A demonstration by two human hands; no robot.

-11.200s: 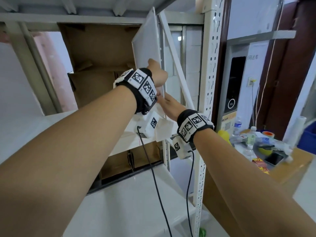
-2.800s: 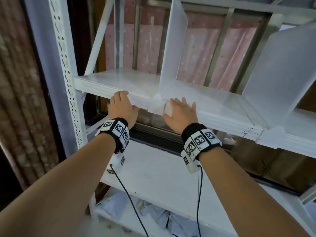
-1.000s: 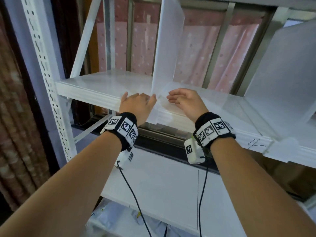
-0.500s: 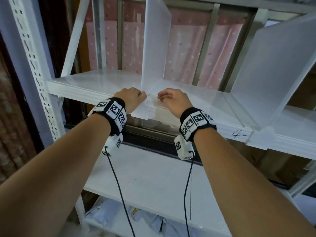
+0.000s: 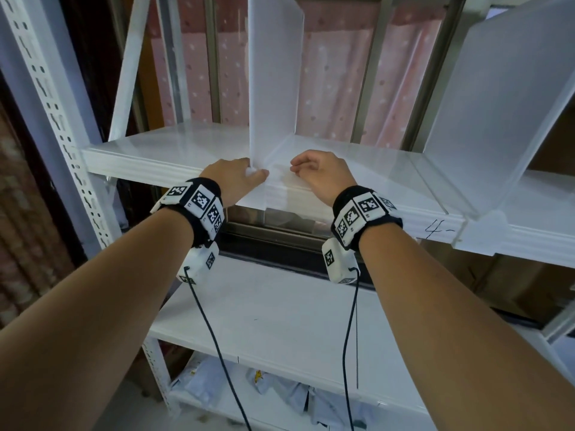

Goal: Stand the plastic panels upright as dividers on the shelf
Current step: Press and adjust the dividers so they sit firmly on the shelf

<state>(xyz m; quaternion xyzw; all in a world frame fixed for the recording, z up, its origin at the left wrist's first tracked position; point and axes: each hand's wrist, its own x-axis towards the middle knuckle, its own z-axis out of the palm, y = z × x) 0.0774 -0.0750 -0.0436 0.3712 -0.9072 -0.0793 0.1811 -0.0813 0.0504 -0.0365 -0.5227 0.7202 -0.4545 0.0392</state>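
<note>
From my seat I can't see the fingertips of the left hand: they curl out of sight at the foot of the upright panel, whose top runs off the frame at twelve o'clock, so I can't tell whether they pinch it or only touch it. The right hand hides its fingers under the knuckles the same way. At three o'clock the second panel is cut by the edge, and the pale bundles at six o'clock are too blurred to name.
</note>
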